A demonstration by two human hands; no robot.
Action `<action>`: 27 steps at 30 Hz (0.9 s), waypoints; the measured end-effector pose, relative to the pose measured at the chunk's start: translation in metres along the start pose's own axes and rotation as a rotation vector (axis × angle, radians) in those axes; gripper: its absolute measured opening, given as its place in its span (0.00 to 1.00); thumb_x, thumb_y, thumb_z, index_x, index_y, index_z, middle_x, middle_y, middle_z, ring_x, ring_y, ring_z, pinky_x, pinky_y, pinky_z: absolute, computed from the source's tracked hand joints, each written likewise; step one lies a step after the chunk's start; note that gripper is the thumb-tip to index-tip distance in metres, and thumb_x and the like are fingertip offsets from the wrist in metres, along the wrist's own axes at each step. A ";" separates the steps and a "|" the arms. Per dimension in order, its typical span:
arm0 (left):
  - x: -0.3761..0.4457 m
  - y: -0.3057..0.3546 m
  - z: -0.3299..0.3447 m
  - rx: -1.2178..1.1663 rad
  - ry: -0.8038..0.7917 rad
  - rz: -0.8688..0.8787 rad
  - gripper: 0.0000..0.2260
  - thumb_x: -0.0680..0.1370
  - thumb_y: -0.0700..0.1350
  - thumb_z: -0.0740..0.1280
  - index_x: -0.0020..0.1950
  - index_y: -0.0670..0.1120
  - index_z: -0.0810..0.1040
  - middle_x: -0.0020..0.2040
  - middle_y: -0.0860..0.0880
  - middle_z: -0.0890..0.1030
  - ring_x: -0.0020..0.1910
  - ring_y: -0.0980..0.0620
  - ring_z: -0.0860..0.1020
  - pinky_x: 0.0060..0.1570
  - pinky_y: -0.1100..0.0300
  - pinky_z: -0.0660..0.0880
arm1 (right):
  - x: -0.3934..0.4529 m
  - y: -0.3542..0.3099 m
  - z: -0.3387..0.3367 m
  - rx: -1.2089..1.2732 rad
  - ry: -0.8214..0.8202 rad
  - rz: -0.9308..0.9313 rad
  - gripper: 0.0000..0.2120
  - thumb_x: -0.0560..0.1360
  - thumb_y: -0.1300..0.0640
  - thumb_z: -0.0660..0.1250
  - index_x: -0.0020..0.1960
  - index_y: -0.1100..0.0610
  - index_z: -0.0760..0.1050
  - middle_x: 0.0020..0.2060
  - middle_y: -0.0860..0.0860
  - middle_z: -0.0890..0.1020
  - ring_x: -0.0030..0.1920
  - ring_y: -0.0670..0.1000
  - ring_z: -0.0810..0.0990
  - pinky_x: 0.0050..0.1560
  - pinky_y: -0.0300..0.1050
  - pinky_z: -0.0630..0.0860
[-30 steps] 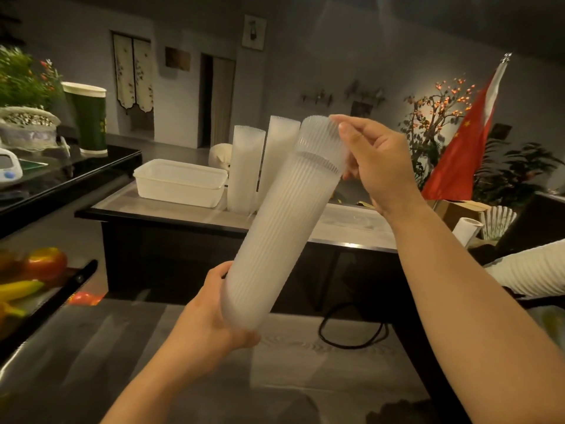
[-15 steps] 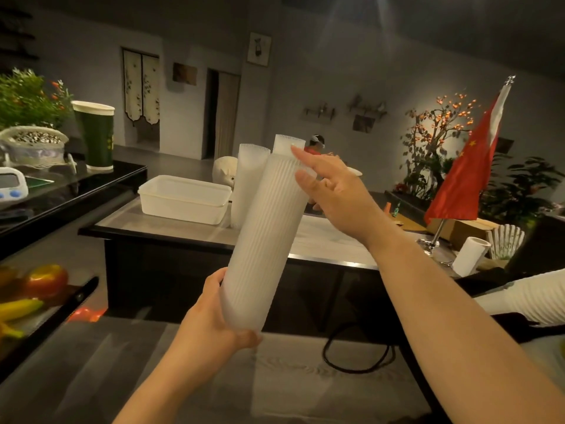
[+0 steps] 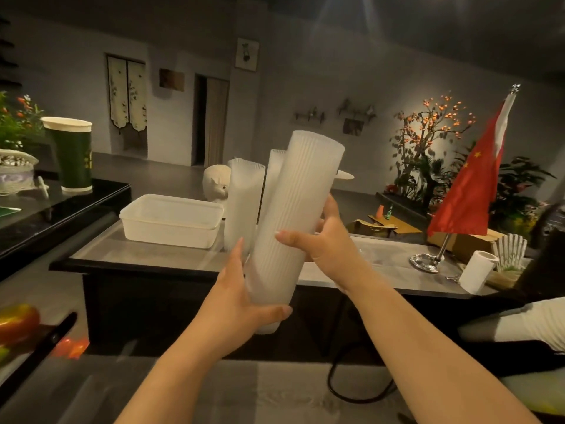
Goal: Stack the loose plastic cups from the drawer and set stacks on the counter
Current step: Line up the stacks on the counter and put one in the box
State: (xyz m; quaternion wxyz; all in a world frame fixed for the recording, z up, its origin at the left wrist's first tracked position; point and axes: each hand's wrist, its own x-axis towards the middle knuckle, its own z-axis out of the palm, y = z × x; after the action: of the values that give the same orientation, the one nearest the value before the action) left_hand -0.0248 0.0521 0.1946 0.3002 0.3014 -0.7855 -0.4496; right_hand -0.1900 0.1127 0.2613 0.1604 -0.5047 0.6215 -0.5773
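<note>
Right hand (image 3: 328, 240) has come down off the top of the cup stack (image 3: 290, 228) since half a second ago; it now wraps the stack's middle from the right side, thumb across the front, fingers curled behind. Left hand (image 3: 241, 304) still grips the bottom end, thumb under the base, fingers up the left side. Stack now stands steeper than before.

Stack is held in the air in front of the counter (image 3: 146, 255), touching nothing but the hands. Long axis runs near vertical, leaning up and to the right; open rim points up and away, closed base points down toward the person.

Behind it, two more stacks (image 3: 243, 203) stand upright on the counter near its middle, just right of a white plastic tub (image 3: 171, 220). A red flag (image 3: 470, 185) on a metal stand sits toward the counter's right end, a paper roll (image 3: 475, 270) near the right edge. A green paper cup (image 3: 72, 154) stands on the dark side table (image 3: 61, 209) at left.
</note>
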 end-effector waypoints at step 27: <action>0.151 -0.038 -0.034 0.029 0.153 -0.103 0.44 0.69 0.52 0.77 0.77 0.51 0.55 0.70 0.48 0.71 0.65 0.49 0.72 0.60 0.53 0.70 | 0.145 0.114 -0.027 -0.304 0.378 0.162 0.52 0.70 0.47 0.76 0.79 0.47 0.43 0.72 0.51 0.66 0.69 0.55 0.69 0.66 0.59 0.70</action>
State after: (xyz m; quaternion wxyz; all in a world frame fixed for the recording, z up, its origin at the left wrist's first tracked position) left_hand -0.0885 -0.0935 0.2056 0.3314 0.3791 -0.7501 -0.4286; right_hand -0.3256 -0.0103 0.2246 0.0096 -0.3546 0.7585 -0.5466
